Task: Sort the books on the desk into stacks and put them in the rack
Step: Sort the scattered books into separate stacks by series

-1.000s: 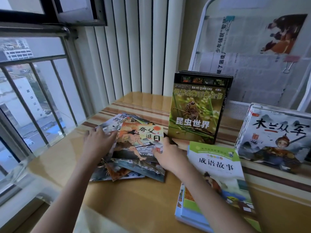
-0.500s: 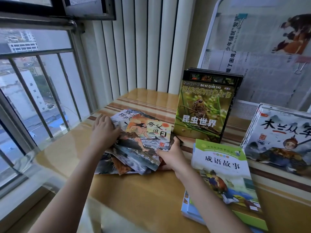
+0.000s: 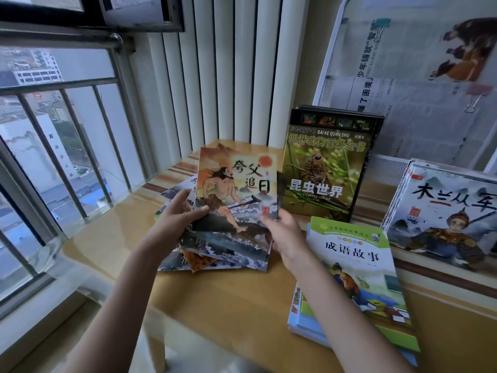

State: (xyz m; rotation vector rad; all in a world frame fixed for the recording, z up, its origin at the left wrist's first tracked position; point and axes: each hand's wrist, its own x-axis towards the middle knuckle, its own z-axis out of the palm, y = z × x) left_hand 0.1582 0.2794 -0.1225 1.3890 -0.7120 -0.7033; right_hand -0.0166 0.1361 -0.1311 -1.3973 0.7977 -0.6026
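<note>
**Picture books lifted into a bundle**

My left hand [image 3: 178,220] and right hand [image 3: 285,232] now grip the loose picture books [image 3: 236,189] from either side, fingers curled round the edges, tilting them up off the surface [image 3: 236,297]. A second ago they lay fanned flat with my palms only on them. The bundle is still ragged at the bottom, so I judge it needs squaring before going into the rack [image 3: 387,168], beside the insect book [image 3: 326,168] standing there. The green storybook [image 3: 355,267] stack lies at my right, unmoved.
</note>
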